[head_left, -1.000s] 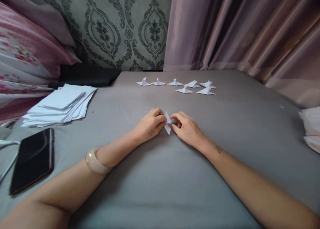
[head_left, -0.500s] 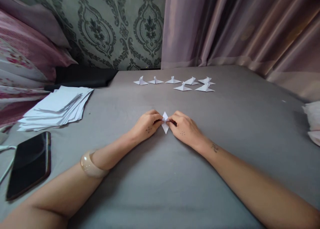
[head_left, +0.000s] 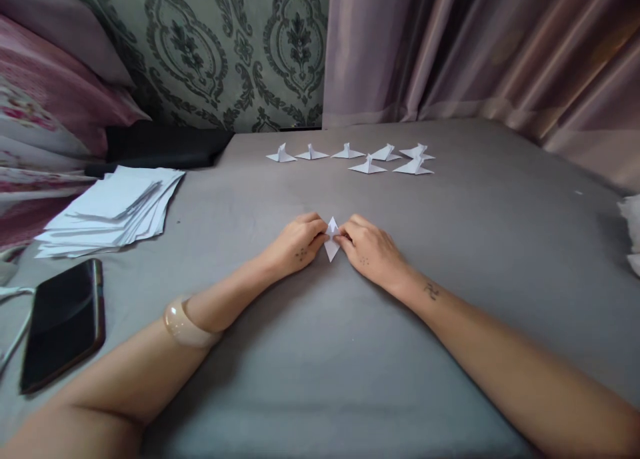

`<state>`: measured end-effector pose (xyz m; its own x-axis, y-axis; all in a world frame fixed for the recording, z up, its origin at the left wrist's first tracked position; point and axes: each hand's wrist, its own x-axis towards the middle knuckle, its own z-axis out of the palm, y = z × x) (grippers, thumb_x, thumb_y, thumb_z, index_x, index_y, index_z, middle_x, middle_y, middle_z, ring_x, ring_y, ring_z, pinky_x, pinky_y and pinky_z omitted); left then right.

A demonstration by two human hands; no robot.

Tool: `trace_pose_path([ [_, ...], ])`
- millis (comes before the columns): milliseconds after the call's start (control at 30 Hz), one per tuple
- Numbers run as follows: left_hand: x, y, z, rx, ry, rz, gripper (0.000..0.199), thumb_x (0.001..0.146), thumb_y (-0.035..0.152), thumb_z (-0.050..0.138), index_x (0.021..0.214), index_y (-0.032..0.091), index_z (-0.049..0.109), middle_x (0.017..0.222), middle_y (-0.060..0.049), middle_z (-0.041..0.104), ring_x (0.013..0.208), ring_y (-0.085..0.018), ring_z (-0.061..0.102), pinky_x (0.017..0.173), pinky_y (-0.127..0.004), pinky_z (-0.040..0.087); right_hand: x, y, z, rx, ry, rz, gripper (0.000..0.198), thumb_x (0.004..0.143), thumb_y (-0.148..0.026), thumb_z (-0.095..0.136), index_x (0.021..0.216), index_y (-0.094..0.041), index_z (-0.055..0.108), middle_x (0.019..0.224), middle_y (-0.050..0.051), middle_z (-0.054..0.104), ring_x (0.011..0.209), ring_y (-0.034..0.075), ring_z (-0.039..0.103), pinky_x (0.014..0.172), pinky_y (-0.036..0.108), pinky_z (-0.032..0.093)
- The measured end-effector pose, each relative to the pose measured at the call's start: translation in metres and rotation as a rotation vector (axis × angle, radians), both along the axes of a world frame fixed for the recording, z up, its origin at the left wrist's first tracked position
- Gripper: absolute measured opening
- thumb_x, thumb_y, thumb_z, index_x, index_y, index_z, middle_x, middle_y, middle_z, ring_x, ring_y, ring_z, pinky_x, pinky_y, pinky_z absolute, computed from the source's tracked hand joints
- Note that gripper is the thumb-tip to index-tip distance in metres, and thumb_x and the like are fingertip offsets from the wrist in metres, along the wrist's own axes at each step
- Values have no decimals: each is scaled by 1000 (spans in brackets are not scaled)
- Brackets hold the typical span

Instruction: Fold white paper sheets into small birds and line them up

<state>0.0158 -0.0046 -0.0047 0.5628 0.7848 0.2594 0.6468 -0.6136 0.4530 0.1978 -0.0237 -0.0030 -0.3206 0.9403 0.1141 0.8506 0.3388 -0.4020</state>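
White paper (head_left: pixel 331 248) pinched by left hand (head_left: pixel 301 245) and right hand (head_left: pixel 373 251), seemingly part-folded; seven pieces (head_left: pixel 368 167) apparently done beyond; stacked sheets (head_left: pixel 113 202) unfolded.

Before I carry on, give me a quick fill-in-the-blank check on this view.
1. The left hand and right hand both pinch the small folded paper, whose colour is ____.
2. Beyond the hands, ____ paper figures stand on the grey cloth.
3. The bangle, phone and paper stack are all on the person's ____ side.

Missing words: white; seven; left.
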Motion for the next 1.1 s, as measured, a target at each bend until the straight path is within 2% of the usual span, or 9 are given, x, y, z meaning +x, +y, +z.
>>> trace_pose_path([
  [100,-1,0,-1,23,3,-16,20,92,20,44,77,16,57,84,-7,58,76,-16,55,71,-28,45,0,1,-2,4,29,-2,19,93,-30,47,89,-20,63,97,7,61,75,17,58,63,29,36],
  [200,-3,0,-2,-49,-48,30,14,89,21,48,82,17,60,86,-5,58,75,-14,56,71,-27,46,6,2,-4,-42,191,32,11,87,-23,52,90,-20,62,96,4,62,76,15,58,68,27,40],
  [300,-4,-2,-1,-114,-106,73,11,83,20,54,90,17,63,87,-3,58,71,-12,55,66,-24,45,14,0,-5,-87,352,23,29,75,-11,53,101,-21,60,96,2,64,73,12,57,71,25,43],
  [367,-4,-3,1,-122,-127,90,19,78,16,54,96,17,63,87,-3,58,71,-12,54,65,-24,45,17,-3,-5,-100,412,-7,37,71,-8,50,105,-20,59,95,2,65,73,12,57,70,25,43],
  [500,-5,-5,3,-146,-162,106,39,68,9,49,104,17,62,89,-3,58,75,-13,54,66,-24,46,18,-4,-4,-116,528,-92,32,70,-11,50,100,-20,59,91,2,65,71,12,58,69,26,45],
  [733,-7,-5,9,-247,-275,210,36,67,16,47,98,16,64,90,-4,61,82,-16,57,69,-27,47,18,8,-12,-176,819,-288,26,69,-15,52,94,-19,59,93,4,66,77,14,61,73,29,48],
  [867,-5,-7,13,-303,-267,242,31,70,20,52,98,17,65,88,-3,61,81,-16,56,71,-27,46,16,10,-12,-189,853,-307,24,69,-14,53,92,-18,60,92,4,67,77,14,62,74,29,48],
  [1100,0,-5,5,-258,-245,195,24,78,35,67,95,19,67,86,-2,63,78,-14,56,74,-27,44,13,1,-2,-153,743,-150,14,71,-16,54,82,-19,63,80,0,67,65,12,56,67,26,45],
])
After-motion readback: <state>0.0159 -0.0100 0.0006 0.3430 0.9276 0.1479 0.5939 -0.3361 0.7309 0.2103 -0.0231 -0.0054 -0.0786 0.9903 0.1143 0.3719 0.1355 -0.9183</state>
